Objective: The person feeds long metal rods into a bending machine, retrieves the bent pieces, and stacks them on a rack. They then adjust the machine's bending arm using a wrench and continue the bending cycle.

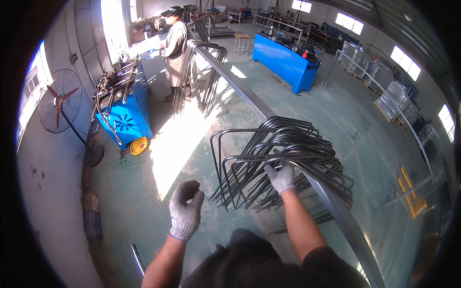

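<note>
Many dark bent metal rods, shaped like U-frames, hang bunched over a long grey steel beam in front of me. In a grey knit glove, my right hand is closed round rods at the near side of the bunch; its fingertips are partly hidden among them. My left hand, gloved alike, is held in the air to the left of the bunch. Its fingers curve with a gap to the thumb, and nothing is in it. Two rods stick out leftward from the bunch, nearest to that hand.
More bent rods hang at the beam's far end, beside a standing person in work clothes. A blue machine and a caged fan stand at left. Farther right are a blue workbench and a yellow pallet jack.
</note>
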A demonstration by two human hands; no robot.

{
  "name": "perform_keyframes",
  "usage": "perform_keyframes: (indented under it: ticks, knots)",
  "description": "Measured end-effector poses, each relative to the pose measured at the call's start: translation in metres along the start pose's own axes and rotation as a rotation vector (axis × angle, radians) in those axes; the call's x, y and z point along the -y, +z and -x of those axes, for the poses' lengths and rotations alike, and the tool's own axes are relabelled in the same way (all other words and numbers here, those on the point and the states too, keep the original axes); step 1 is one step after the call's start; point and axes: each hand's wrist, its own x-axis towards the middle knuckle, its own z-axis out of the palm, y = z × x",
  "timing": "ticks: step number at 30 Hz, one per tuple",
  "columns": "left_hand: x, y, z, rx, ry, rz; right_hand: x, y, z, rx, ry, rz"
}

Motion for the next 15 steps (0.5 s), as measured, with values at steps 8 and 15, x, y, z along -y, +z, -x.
perform_keyframes:
  ticks: [8, 15]
  knots:
    - [0.057, -0.055, -0.131, 0.129, -0.108, -0.254, -0.044, 0.191, -0.212, -0.041, 0.046, 0.196]
    - [0.058, -0.128, -0.251, 0.014, -0.006, -0.501, -0.041, 0.342, -0.4, 0.009, 0.018, 0.275]
